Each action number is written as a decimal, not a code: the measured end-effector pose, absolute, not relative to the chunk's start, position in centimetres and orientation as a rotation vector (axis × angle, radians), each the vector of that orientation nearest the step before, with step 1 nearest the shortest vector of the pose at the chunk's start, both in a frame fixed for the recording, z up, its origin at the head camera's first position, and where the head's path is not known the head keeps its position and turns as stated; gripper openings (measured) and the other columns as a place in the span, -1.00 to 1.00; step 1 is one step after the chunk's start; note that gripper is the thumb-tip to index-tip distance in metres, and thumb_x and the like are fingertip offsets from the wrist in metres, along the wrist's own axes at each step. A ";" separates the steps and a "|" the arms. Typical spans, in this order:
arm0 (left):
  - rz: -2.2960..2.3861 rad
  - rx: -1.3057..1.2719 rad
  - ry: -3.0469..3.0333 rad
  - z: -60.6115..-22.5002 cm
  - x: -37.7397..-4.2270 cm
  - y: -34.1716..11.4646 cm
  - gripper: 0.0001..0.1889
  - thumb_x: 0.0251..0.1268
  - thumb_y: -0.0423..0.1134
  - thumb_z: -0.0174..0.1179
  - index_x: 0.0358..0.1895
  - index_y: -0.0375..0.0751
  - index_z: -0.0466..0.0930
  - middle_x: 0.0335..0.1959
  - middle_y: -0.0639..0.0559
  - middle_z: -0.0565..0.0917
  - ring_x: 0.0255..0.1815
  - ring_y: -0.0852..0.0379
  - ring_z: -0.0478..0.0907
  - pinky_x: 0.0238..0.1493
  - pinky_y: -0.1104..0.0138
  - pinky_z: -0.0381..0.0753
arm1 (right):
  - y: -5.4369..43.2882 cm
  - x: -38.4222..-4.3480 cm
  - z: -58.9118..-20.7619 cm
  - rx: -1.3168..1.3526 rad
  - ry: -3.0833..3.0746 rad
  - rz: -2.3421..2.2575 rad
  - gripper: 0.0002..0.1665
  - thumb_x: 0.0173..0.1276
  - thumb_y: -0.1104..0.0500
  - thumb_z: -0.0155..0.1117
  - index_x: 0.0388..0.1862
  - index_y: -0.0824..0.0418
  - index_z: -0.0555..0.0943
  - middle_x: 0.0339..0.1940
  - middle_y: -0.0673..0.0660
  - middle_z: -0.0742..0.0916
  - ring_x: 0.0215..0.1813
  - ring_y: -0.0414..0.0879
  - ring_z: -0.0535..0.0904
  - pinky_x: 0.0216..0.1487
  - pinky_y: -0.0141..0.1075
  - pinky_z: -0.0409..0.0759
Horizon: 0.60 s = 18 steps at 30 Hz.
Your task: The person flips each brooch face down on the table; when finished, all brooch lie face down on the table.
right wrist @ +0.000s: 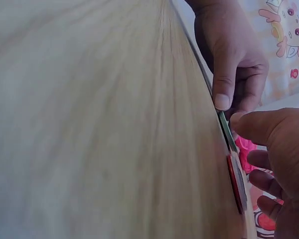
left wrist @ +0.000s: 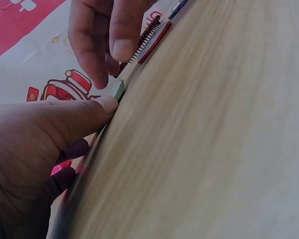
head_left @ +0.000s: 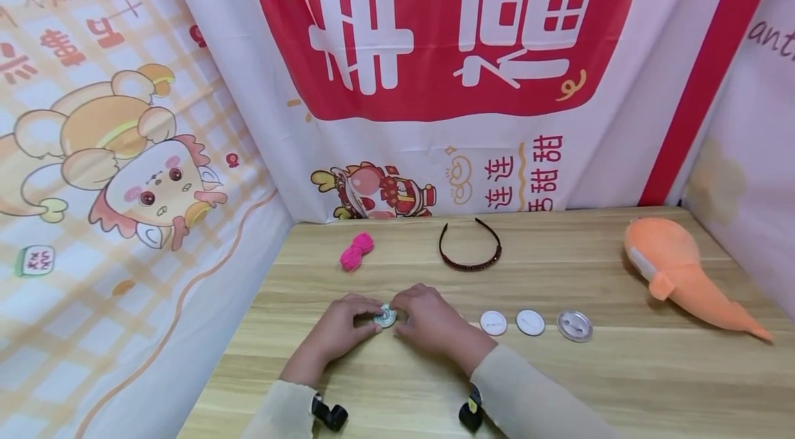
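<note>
A small round badge [head_left: 386, 317], pale green with a pattern, lies on the wooden table between the two hands. My left hand [head_left: 344, 328] pinches its near left edge, the thumb tip against the rim in the left wrist view. My right hand [head_left: 430, 320] is at the badge's right side, fingers loosely bent; in the left wrist view its thumb hangs above the badge, apart from it. To the right lie a white badge [head_left: 493, 323], another white badge [head_left: 531, 323] and a silver badge [head_left: 575, 326] with a pin across it. A red-edged badge [right wrist: 234, 183] shows in the right wrist view.
Behind the hands lie a bright pink bundle [head_left: 352, 258] narrowed at its middle and a dark beaded headband [head_left: 468, 267]. An orange plush toy [head_left: 667, 259] with a long tail rests at the right. Printed cloth [head_left: 596, 149] hangs along the table's back and sides.
</note>
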<state>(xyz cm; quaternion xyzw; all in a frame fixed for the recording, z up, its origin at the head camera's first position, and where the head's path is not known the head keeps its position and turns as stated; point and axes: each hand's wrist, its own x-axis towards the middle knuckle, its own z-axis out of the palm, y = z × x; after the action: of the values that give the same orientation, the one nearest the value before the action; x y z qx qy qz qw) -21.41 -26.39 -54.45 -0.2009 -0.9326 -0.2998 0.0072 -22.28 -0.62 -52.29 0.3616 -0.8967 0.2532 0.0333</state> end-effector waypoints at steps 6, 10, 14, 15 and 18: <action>-0.978 -0.582 -2.914 -54.5 -21.4 -26.3 -0.76 0.36 -0.06 0.55 0.04 0.31 0.86 0.19 0.41 0.77 0.26 0.24 0.67 0.40 0.10 0.66 | -1.8 -22.4 -52.7 1.134 -2.789 0.725 -0.69 0.48 -0.03 0.53 0.12 0.00 0.80 0.11 -0.10 0.85 0.33 -0.05 0.65 0.53 0.01 0.50; -0.987 -0.561 -2.912 -54.3 -21.2 -26.2 -0.82 0.36 -0.04 0.55 -0.03 0.33 0.86 0.13 0.44 0.78 0.21 0.25 0.67 0.35 0.12 0.68 | -2.3 -22.4 -52.9 1.127 -2.778 0.696 -0.78 0.50 -0.04 0.52 0.03 -0.02 0.82 0.04 -0.13 0.86 0.27 -0.06 0.66 0.48 0.02 0.52; -0.984 -0.562 -2.910 -54.0 -21.1 -26.0 -0.84 0.38 -0.02 0.53 -0.03 0.31 0.87 0.09 0.45 0.78 0.18 0.27 0.67 0.33 0.14 0.69 | -2.5 -22.4 -53.0 1.105 -2.754 0.685 -0.82 0.52 -0.02 0.49 -0.02 -0.01 0.83 0.00 -0.12 0.87 0.22 -0.06 0.67 0.46 0.02 0.53; -0.975 -0.562 -2.910 -54.0 -21.0 -26.0 -0.83 0.39 -0.01 0.52 -0.01 0.30 0.87 0.08 0.44 0.78 0.17 0.27 0.67 0.33 0.14 0.69 | -2.6 -22.4 -53.0 1.100 -2.749 0.672 -0.83 0.54 -0.02 0.47 -0.02 -0.01 0.83 0.01 -0.12 0.87 0.21 -0.06 0.67 0.45 0.01 0.53; -0.964 -0.538 -2.905 -54.0 -21.0 -26.0 -0.80 0.41 0.01 0.49 0.04 0.28 0.86 0.05 0.43 0.78 0.16 0.28 0.67 0.32 0.15 0.69 | -2.7 -22.4 -53.1 1.077 -2.740 0.616 -0.81 0.61 -0.04 0.38 0.02 -0.04 0.83 0.02 -0.13 0.88 0.16 -0.08 0.67 0.44 -0.01 0.52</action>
<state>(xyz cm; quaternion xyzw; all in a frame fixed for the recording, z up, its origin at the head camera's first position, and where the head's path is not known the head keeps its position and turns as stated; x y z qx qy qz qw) -21.01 -25.99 -53.97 -0.1731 -0.9347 -0.3100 0.0168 -22.38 -2.75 -53.12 0.3571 -0.9089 0.2045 0.0670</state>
